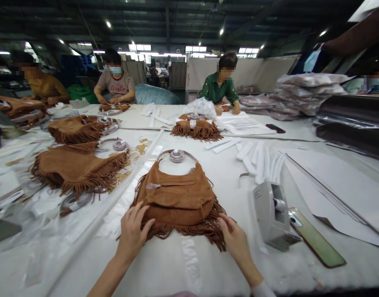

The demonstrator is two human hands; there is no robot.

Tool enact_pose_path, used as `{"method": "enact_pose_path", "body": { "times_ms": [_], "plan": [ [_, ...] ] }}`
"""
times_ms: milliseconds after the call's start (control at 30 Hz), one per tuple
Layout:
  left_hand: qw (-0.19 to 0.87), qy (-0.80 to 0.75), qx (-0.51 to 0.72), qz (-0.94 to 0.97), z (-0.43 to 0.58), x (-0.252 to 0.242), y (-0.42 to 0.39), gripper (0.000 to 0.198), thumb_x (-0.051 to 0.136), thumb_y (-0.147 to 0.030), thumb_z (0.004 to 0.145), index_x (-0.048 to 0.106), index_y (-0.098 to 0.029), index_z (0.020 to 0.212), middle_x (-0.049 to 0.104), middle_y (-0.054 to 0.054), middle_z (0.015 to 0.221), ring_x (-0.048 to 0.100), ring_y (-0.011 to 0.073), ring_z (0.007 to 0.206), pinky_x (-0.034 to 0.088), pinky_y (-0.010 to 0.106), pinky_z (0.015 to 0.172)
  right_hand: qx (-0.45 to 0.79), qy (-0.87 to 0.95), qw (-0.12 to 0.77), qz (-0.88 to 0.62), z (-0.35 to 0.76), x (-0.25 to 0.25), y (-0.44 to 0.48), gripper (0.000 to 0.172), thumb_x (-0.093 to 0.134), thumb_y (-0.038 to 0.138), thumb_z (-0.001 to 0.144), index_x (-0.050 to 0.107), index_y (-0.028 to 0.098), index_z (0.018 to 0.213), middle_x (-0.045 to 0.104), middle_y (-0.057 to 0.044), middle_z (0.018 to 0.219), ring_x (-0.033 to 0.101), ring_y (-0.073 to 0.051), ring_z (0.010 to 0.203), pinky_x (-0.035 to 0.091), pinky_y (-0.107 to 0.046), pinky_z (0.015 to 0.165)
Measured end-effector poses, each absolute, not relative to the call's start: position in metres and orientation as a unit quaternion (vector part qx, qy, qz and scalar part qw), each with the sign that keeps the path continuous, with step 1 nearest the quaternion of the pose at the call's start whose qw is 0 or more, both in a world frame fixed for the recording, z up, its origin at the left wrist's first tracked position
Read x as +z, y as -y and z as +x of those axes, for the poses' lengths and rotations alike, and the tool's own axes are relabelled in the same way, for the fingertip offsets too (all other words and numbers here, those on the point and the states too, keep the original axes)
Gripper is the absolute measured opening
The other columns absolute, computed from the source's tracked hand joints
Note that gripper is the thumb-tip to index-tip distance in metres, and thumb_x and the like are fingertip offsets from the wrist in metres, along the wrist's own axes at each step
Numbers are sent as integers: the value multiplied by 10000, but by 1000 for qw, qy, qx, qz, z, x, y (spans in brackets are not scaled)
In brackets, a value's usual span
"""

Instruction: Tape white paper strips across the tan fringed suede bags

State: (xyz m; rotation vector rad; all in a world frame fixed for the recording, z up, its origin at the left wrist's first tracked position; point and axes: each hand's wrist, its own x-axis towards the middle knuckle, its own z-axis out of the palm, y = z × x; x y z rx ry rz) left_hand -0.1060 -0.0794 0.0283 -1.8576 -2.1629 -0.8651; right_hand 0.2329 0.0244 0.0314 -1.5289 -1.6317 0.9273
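A brown suede bag with fringe along its lower edge lies flat on the white table in front of me, its wrapped strap looped at the top. My left hand rests on the bag's lower left corner, fingers curled into the fringe. My right hand pinches the fringe at the lower right corner. A zip pocket runs across the bag's front.
A grey tape dispenser and a phone lie to the right. More fringed bags sit at left, another fringed bag behind. White paper strips, large sheets and stacked plastic packs fill the right. Three people work across the table.
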Motion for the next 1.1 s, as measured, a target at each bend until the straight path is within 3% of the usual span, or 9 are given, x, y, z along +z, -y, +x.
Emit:
{"method": "enact_pose_path", "body": {
  "times_ms": [100, 233, 367, 467, 567, 733, 967, 1100],
  "plan": [
    [65, 675, -268, -684, -86, 51, 54, 489, 540, -361, 887, 440, -212, 1342, 496, 114, 1345, 448, 295, 1197, 378, 473, 1006, 464, 603, 324, -562, 225, 38, -58, 501, 566, 569, 753, 675, 170, 1036, 726, -98, 977, 679, -259, 868, 575, -375, 730],
    [57, 645, -196, -736, -53, 62, 17, 588, 595, -281, 849, 379, -200, 1390, 506, 117, 1313, 444, 298, 1174, 303, 499, 1034, 509, 625, 304, -509, 206, 55, -73, 510, 569, 580, 749, 691, 149, 991, 722, -65, 825, 659, -206, 705, 542, -299, 578],
    [40, 655, -142, -741, -39, 51, -10, 229, 480, -180, 908, 564, -199, 1121, 605, 63, 992, 530, 231, 936, 352, 425, 905, 517, 630, 319, -485, 205, 66, -71, 536, 555, 526, 775, 653, 131, 1123, 707, -68, 853, 637, -203, 754, 528, -312, 658],
    [36, 657, -143, -739, -40, 38, -21, 179, 405, -167, 940, 574, -194, 891, 572, 35, 836, 516, 211, 833, 350, 369, 798, 466, 651, 319, -508, 212, 62, -69, 440, 522, 410, 787, 647, 148, 1117, 699, -76, 918, 632, -213, 818, 519, -333, 737],
    [54, 674, -165, -718, -41, 32, -26, 168, 400, -188, 943, 548, -186, 862, 552, 45, 859, 494, 218, 832, 336, 353, 758, 398, 705, 285, -513, 212, 50, -65, 405, 501, 277, 750, 621, 167, 1121, 679, -52, 888, 610, -187, 753, 498, -311, 703],
    [38, 680, -158, -715, -41, 49, -31, 213, 348, -230, 972, 514, -183, 847, 543, 49, 841, 473, 215, 790, 335, 347, 723, 307, 780, 223, -498, 199, 38, -60, 132, 463, 180, 718, 579, 184, 780, 643, -37, 754, 580, -179, 695, 440, -272, 626],
    [-52, 628, -206, -749, -48, 79, -34, 246, 320, -281, 996, 517, -184, 885, 563, 43, 859, 503, 195, 814, 390, 331, 747, 186, 834, 217, -472, 222, 66, -92, 189, 372, 133, 766, 537, 209, 716, 598, -48, 718, 562, -203, 726, 433, -303, 663],
    [-73, 608, -162, -774, -40, 74, -33, 233, 371, -308, 986, 528, -181, 869, 571, 39, 853, 515, 197, 812, 402, 324, 732, 132, 870, 120, -459, 247, 63, -105, 237, 381, 98, 752, 593, 201, 732, 605, -56, 743, 577, -207, 757, 461, -306, 673]
  ]
}}
